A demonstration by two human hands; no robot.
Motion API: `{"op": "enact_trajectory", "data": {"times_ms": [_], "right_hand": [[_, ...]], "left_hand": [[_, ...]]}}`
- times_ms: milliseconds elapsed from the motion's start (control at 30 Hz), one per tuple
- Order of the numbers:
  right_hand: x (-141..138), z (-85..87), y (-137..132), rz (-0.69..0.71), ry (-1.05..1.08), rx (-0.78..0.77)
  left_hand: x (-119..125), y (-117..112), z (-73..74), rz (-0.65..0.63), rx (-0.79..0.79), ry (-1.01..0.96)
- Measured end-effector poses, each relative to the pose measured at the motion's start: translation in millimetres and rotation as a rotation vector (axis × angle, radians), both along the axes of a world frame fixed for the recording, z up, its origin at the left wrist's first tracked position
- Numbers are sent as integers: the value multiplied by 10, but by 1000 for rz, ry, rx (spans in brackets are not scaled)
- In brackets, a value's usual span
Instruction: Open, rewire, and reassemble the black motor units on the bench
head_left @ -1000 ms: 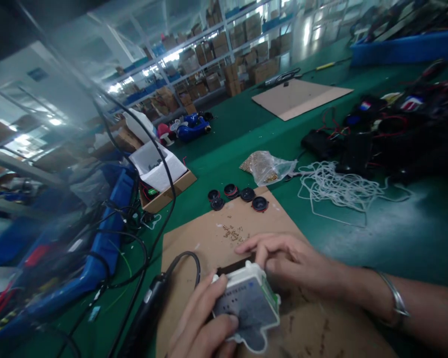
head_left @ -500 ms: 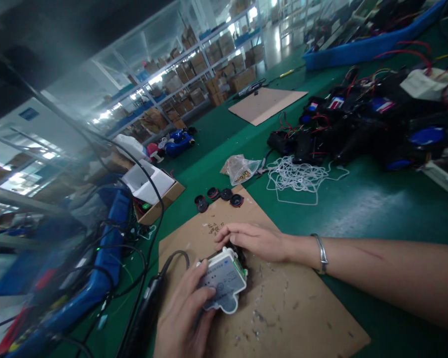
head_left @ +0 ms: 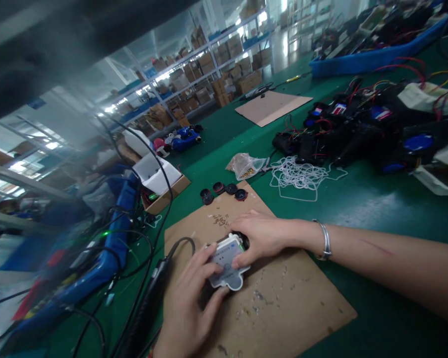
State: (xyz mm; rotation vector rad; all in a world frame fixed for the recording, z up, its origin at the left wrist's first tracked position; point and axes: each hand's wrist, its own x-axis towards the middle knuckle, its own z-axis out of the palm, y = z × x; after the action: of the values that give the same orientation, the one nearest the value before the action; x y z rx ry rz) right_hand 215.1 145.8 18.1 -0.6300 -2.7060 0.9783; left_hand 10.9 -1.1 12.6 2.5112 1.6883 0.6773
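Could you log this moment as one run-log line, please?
left hand: holds white plastic module | right hand: on module | below: cardboard sheet

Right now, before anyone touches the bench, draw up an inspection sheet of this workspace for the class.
Surface: cardboard sheet on a green bench mat, flecked with debris.
Job's things: white plastic housing with a grey label.
Clutter: brass screws, four black round parts, plastic bag of brass parts.
Hands: left hand and right hand both grip the housing.
Cables: black corded tool, white cord tangle, red-wired black units.
Surroundings: shelves of cartons, blue bin.
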Motion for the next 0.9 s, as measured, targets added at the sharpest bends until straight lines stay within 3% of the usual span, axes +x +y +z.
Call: {"op": "enact_trajectory", "data": {"times_ms": [133, 233, 433, 600, 667, 767, 900], "right_hand": [[72, 48, -46, 42, 48, 63], [168, 101, -122, 70, 131, 195], [391, 96, -292, 69, 221, 584], [555, 1, -382, 80, 305, 551], [552, -9, -416, 48, 390, 546], [487, -5, -476, 21, 452, 519], [413, 33, -537, 17, 422, 548]], "left_hand": [[-2, -2, 40, 127, -126, -196], [101, -9, 49, 105, -157, -214], [349, 92, -92, 11, 243, -71], [381, 128, -202, -82, 334, 73], [386, 89, -163, -109, 338, 150], [403, -10, -57, -125, 221, 234], [383, -280, 13, -47, 133, 262]]}}
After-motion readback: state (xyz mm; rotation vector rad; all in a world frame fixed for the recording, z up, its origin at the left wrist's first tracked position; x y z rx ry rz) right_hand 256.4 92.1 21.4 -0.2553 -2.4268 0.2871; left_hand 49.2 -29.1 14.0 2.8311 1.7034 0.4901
